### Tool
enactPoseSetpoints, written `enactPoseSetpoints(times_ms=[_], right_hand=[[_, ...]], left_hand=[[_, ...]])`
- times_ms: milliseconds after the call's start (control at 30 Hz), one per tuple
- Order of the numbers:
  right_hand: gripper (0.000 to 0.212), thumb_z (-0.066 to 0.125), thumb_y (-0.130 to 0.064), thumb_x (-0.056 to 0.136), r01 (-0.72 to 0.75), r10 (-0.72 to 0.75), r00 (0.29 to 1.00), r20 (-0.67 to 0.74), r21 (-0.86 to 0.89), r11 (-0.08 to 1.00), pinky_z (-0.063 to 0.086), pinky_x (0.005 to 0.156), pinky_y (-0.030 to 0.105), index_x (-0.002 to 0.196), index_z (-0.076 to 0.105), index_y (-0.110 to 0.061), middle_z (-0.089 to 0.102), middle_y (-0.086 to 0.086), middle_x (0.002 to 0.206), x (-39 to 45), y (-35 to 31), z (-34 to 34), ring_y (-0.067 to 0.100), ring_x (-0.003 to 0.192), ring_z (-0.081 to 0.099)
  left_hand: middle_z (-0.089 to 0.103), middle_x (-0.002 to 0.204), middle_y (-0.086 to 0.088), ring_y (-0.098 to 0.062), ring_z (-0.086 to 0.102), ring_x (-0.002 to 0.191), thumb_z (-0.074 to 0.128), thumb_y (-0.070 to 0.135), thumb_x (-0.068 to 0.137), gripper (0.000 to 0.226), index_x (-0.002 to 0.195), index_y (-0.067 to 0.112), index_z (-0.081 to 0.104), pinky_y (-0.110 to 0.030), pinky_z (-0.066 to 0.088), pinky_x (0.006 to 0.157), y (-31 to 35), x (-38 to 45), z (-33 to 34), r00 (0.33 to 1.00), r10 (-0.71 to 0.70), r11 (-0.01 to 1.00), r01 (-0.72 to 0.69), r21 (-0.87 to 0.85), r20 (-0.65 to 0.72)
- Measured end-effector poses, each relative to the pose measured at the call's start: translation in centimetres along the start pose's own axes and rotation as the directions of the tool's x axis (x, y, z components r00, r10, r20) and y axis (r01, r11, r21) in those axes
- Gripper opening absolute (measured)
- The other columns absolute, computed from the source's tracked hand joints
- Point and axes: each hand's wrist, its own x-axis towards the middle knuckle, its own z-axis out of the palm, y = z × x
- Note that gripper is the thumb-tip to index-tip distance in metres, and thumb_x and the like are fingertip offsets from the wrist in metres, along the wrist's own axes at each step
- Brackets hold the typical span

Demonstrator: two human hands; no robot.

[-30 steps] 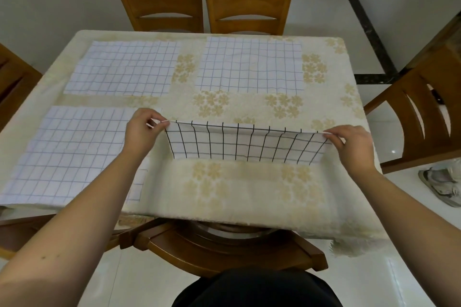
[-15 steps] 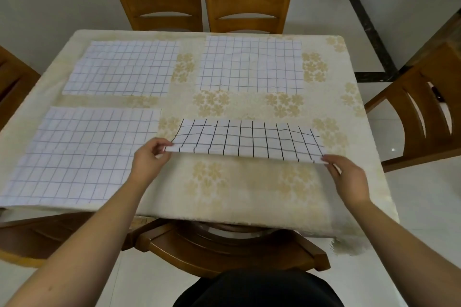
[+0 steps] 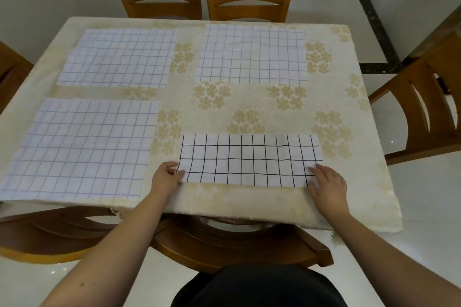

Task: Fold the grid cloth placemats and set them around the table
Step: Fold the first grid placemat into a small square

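Left hand (image 3: 166,176) pinching near-left corner of folded placemat (image 3: 250,160), right hand (image 3: 328,185) flat, fingers straight on its near-right corner, 3 unfolded mats beyond & left of hands, on table (image 3: 249,200).

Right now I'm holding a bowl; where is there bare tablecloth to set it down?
Bare cloth lies between the folded placemat and the far right placemat, and along the tablecloth's right edge. The left half is crowded by two spread placemats.

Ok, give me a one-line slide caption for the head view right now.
Both hands, left and right, settle a folded black-grid white cloth placemat beside three unfolded faint-grid placemats on the floral tablecloth.
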Motion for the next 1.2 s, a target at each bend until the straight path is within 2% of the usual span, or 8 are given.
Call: enactPoseSetpoints(times_ms=[133, 300, 567, 700, 767, 867, 1000, 1200], right_hand=[[0.051, 0.033, -0.042, 0.094, 0.166, -0.165, 0.985, 0.048, -0.011, 0.986, 0.032, 0.104, 0.041, 0.126, 0.062, -0.015, 0.061, 0.007, 0.131, 0.9, -3.6, 0.4, 0.029, 0.123, 0.054], [0.059, 0.025, -0.048, 0.095, 0.459, -0.423, 0.838, 0.345, -0.025, 0.888, 0.020, 0.115, 0.043, 0.146, 0.040, -0.021, 0.039, 0.002, 0.152, 0.6, -8.9, 1.6, 0.023, 0.141, 0.034], [0.067, 0.023, -0.058, 0.095, 0.482, -0.375, 0.784, 0.494, -0.105, 0.870, 0.014, 0.115, 0.047, 0.153, 0.021, -0.025, 0.016, 0.002, 0.161, -0.6, -10.5, 4.0, 0.026, 0.147, 0.021], [0.071, 0.006, -0.061, 0.092, 0.470, -0.350, 0.788, 0.507, -0.127, 0.873, -0.008, 0.115, 0.040, 0.154, -0.002, -0.028, -0.012, -0.002, 0.160, -0.4, -10.6, 3.9, 0.022, 0.148, -0.009], [0.070, 0.007, -0.061, 0.093, 0.462, -0.345, 0.789, 0.508, -0.121, 0.879, -0.004, 0.116, 0.041, 0.154, 0.002, -0.027, -0.010, -0.002, 0.160, -0.6, -10.8, 3.9, 0.023, 0.149, -0.006], [0.067, 0.017, -0.060, 0.095, 0.404, -0.278, 0.799, 0.533, -0.134, 0.905, 0.017, 0.114, 0.047, 0.152, 0.023, -0.025, 0.017, 0.004, 0.160, -0.9, -11.1, 4.1, 0.028, 0.147, 0.021], [0.070, 0.010, -0.062, 0.093, 0.408, -0.278, 0.795, 0.539, -0.136, 0.903, 0.002, 0.116, 0.047, 0.154, 0.008, -0.028, -0.005, 0.004, 0.161, -1.0, -11.2, 4.4, 0.026, 0.148, -0.002], [0.067, 0.009, -0.063, 0.095, 0.387, -0.275, 0.813, 0.514, -0.124, 0.914, 0.007, 0.117, 0.048, 0.154, 0.008, -0.031, -0.005, 0.002, 0.161, -1.1, -10.6, 4.5, 0.023, 0.149, -0.001]], left_hand=[[0.055, 0.099, -0.004, -0.022, 0.058, 0.087, 0.072, 0.022, 0.087, 0.026, 0.110, 0.022, 0.060, -0.043, 0.055, 0.081, -0.2, 0.5, 0.4, 1.000, 0.026, 0.999, -0.027, 0.028, 0.014], [0.059, 0.102, -0.006, -0.023, 0.059, 0.088, 0.071, 0.027, 0.087, 0.026, 0.111, 0.023, 0.062, -0.043, 0.053, 0.081, -0.6, 0.7, 0.7, 0.997, 0.081, 0.995, -0.081, 0.066, 0.000], [0.058, 0.100, -0.004, -0.025, 0.058, 0.091, 0.061, 0.036, 0.093, 0.035, 0.120, 0.015, 0.056, -0.032, 0.043, 0.076, 0.0, -0.4, 0.5, 0.986, 0.133, 0.978, -0.114, 0.174, -0.103], [0.060, 0.116, -0.010, -0.031, 0.057, 0.103, 0.055, 0.026, 0.092, 0.029, 0.119, 0.016, 0.061, -0.042, 0.046, 0.083, -0.1, -1.0, 1.7, 0.840, 0.539, 0.742, -0.442, 0.505, -0.057], [0.063, 0.121, -0.008, -0.029, 0.059, 0.110, 0.048, 0.029, 0.090, 0.037, 0.120, 0.014, 0.063, -0.045, 0.051, 0.087, 0.1, -1.6, 3.4, 0.693, 0.708, 0.535, -0.652, 0.538, 0.137], [0.051, 0.143, -0.004, -0.024, 0.046, 0.133, 0.040, 0.039, 0.095, 0.048, 0.138, 0.020, 0.049, -0.047, 0.039, 0.109, 0.0, -3.1, 6.9, 0.571, 0.679, 0.265, -0.777, 0.571, 0.461], [0.027, 0.159, -0.002, -0.022, 0.025, 0.146, 0.031, 0.048, 0.100, 0.058, 0.152, 0.024, 0.028, -0.045, 0.021, 0.118, -1.3, -4.1, 9.4, 0.589, 0.558, 0.172, -0.772, 0.612, 0.585], [0.012, 0.163, 0.001, -0.022, 0.012, 0.150, 0.026, 0.054, 0.101, 0.060, 0.155, 0.030, 0.017, -0.048, 0.013, 0.117, -2.4, -3.6, 8.4, 0.638, 0.501, 0.185, -0.739, 0.648, 0.585]])
